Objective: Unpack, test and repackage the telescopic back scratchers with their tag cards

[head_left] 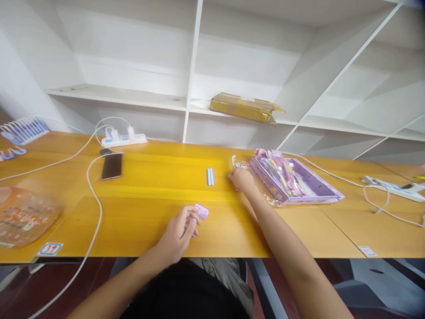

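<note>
- Reference: the left hand (181, 230) as clock centre, 12 pointing away from the wearer.
- Left hand: fingers curled, apparently pinching a small purple piece (201, 211) by its near end, at 2 o'clock.
- Right hand (241, 177): farther out at 2, fingers bunched at small pale parts (238, 165); the hand covers much of them, so cannot tell whether any is gripped.
- Two pale blue sticks (210, 177) lie side by side at 1, untouched.
- Risk: purple piece may slip or twist, the pinch being at one end only.
- Risk: sticks could roll or scatter if round and brushed by the right hand.
- Risk: pale parts could catch in the clear wrap (272, 200) beside the tray, given how near they lie.
- Risk: white cable (99, 208) at 10 could be snagged by the left forearm.
- Container: purple tray (314, 184), just past 2, open-topped; slim coloured items (282, 175) in clear wrapping fill its left part.
- Container: orange bag (29, 217) at 9, contents not made out.
- Container: brown parcel (242, 106) on the shelf at 1, contents hidden.
</note>
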{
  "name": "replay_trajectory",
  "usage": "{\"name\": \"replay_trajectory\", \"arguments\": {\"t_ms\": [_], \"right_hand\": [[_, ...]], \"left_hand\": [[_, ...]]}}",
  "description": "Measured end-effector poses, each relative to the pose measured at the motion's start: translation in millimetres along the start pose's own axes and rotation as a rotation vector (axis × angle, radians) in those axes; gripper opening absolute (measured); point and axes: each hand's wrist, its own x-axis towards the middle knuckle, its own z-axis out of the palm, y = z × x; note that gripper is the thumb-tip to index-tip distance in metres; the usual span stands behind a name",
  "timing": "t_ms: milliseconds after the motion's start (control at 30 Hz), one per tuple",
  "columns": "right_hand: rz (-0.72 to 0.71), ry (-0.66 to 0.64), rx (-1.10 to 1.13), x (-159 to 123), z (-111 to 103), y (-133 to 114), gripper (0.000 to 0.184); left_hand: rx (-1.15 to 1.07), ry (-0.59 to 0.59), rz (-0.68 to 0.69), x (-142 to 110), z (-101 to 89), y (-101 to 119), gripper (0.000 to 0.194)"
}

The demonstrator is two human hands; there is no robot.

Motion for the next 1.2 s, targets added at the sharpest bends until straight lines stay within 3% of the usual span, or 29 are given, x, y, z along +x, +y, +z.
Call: {"name": "replay_trajectory", "arguments": {"t_ms": [167,300,433,567,667,767,800,867,967,1067,1133,1200], "right_hand": [[-0.114,-0.049,0.121,-2,-3,-36,0.044],[-0.112,-0.102,0.172,-2,0,-59,0.052],[-0.078,-0.145,0.196,-2,1,-59,0.038],[-0.051,-0.123,0.258,-11,-13,-42,0.024],[-0.092,-0.076,0.358,-39,-28,-31,0.021],[-0.209,-0.037,0.522,-97,-32,-31,0.022],[-0.270,-0.041,0.627,-123,-29,-34,0.021],[-0.438,-0.103,1.085,-176,-19,-45,0.021],[-0.474,-0.222,1.412,-237,1,-64,0.025],[-0.365,-0.245,1.552,-252,15,-70,0.032],[-0.254,-0.262,1.696,-241,20,-65,0.039],[-0.164,-0.192,1.840,-225,21,-54,0.047]], "left_hand": [[0.039,-0.010,0.003,-1,-1.0,-2,0.027],[0.048,-0.021,-0.001,0,-2.1,-6,0.029],[0.064,-0.030,-0.001,0,-2.5,-7,0.028],[0.109,-0.027,0.005,0,-2.1,-7,0.027],[0.171,-0.009,0.013,1,-1.8,-6,0.024],[0.260,-0.002,0.056,3,-1.9,-3,0.025],[0.293,-0.009,0.078,4,-2.0,-3,0.031],[0.353,-0.043,0.121,4,-2.1,-3,0.044],[0.409,-0.145,0.150,4,-1.7,-5,0.047],[0.456,-0.236,0.112,4,-0.7,-5,0.038],[0.514,-0.248,0.087,5,-0.3,-3,0.038],[0.581,-0.240,0.069,6,-0.4,0,0.038]]}}
